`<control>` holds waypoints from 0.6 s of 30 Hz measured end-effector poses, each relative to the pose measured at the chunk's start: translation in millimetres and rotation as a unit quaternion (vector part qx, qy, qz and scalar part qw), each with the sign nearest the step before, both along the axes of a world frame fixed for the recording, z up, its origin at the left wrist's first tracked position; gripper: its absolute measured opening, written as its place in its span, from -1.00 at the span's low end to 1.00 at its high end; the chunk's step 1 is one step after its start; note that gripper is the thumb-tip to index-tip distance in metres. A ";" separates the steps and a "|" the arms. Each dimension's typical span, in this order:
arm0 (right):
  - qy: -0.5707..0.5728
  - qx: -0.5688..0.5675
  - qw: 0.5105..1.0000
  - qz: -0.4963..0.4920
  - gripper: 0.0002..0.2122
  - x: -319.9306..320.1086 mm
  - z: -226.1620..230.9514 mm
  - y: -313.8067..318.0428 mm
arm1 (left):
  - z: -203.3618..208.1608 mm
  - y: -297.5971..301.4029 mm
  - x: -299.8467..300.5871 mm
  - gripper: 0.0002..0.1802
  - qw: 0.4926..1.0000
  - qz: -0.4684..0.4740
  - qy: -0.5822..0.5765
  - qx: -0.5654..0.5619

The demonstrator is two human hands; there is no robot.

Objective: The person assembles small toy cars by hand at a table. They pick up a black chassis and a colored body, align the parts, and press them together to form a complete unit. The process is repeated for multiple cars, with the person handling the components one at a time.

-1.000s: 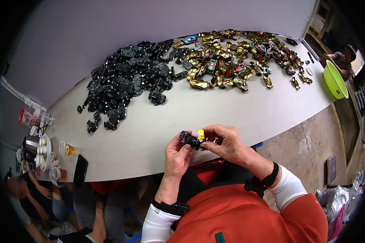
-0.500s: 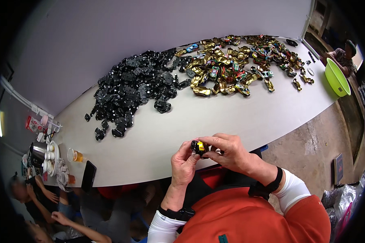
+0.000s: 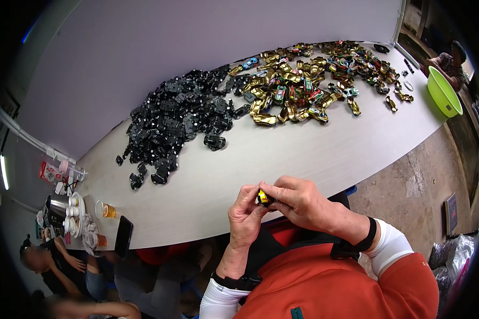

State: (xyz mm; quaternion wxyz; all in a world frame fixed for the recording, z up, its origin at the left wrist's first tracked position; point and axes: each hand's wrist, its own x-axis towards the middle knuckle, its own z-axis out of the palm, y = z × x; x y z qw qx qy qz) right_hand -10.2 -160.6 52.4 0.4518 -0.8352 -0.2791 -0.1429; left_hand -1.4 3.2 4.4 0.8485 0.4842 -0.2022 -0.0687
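Note:
A small toy car, yellow and black, is held between both hands just above the near edge of the table. My left hand pinches it from the left with thumb and fingers. From the right, my right hand grips it, its fingers lying over the top and hiding much of it. Farther off on the table lies a heap of black toy car chassis. To its right spreads a pile of gold and coloured toy car bodies.
A lime green basin stands at the table's right end. At the left are a black phone, a cup with amber drink and a tray of small white cups. Other people sit at the lower left and far right.
My right fingers have closed farther over the toy car, covering more of it. The view has shifted slightly; the heaps look the same.

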 end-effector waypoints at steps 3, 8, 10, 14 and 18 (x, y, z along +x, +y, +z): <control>0.002 0.011 1.000 0.006 -0.52 -2.3 -2.0 -0.2 | -9.1 2.9 0.4 -0.52 1.000 -0.010 -0.023 0.011; 0.030 0.051 0.998 0.031 -0.57 1.5 -1.3 -3.1 | -2.5 5.3 -0.1 -0.54 1.000 -0.022 0.010 0.001; 0.155 0.154 0.976 0.019 -0.60 0.2 -0.6 0.0 | 2.9 3.9 -1.1 -0.58 0.998 -0.026 0.052 -0.024; 0.261 0.214 0.941 0.036 -0.75 1.8 -6.8 0.4 | 14.0 0.9 0.8 -0.74 0.983 -0.025 0.183 0.008; 0.164 0.138 0.977 0.011 -0.84 3.1 -6.1 2.7 | 7.1 5.6 -3.4 -0.77 0.979 0.045 0.139 0.144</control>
